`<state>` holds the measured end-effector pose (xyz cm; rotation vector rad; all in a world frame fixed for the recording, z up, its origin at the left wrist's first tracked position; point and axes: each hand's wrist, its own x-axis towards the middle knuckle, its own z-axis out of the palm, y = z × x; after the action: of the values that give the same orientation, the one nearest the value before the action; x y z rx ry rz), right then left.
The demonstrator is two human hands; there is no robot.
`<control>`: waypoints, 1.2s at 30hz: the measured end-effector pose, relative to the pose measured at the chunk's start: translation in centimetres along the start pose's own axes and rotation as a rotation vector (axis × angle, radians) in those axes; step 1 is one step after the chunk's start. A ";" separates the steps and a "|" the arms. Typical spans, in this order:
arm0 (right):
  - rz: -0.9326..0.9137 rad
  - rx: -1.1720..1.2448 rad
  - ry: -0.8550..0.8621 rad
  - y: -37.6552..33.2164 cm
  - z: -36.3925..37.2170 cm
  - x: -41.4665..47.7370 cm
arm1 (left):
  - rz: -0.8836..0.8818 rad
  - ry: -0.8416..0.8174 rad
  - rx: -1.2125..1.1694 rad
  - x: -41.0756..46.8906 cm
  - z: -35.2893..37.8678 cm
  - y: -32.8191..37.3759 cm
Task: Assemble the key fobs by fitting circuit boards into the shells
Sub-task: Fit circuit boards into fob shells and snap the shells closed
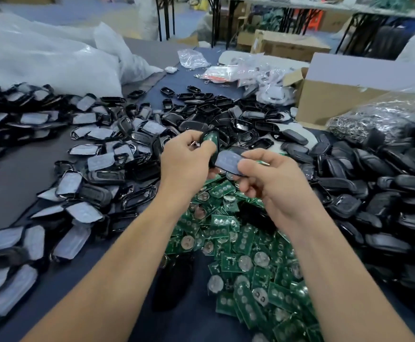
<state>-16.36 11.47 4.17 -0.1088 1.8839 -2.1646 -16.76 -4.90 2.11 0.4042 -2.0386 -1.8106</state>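
Left hand (186, 156) gripping shell (211, 140) showing green inside, mid frame. Right hand (268, 178) pinching grey-faced shell (227, 162) just beside it. Board pile (251, 267) sitting on counter (16, 174), lower centre.

On the desk (11, 178) the circuit boards (248, 243) lie near centre, between a left shell pile (78, 149) and a right shell pile (374, 183), plastic bags (41, 58) behind the former, a cardboard box (337, 99) behind the latter.
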 end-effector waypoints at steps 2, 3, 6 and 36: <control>-0.019 0.064 0.032 0.8 -0.1 -0.1 | -0.045 0.002 -0.035 -0.7 0.0 -0.6; -0.022 0.094 0.056 1.2 0.0 -0.1 | -0.058 0.021 -0.053 -1.0 -0.1 -0.9; -0.029 0.135 0.098 1.9 0.3 -0.1 | -0.060 0.054 -0.127 -1.8 -0.3 -1.3; 0.160 0.222 -0.192 1.2 -1.6 -0.1 | 0.059 -0.231 -0.156 -2.0 -0.5 -0.2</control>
<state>-16.43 12.92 2.75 -0.1130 1.4879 -2.1524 -14.72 -4.47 1.77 0.0927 -2.0122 -2.0428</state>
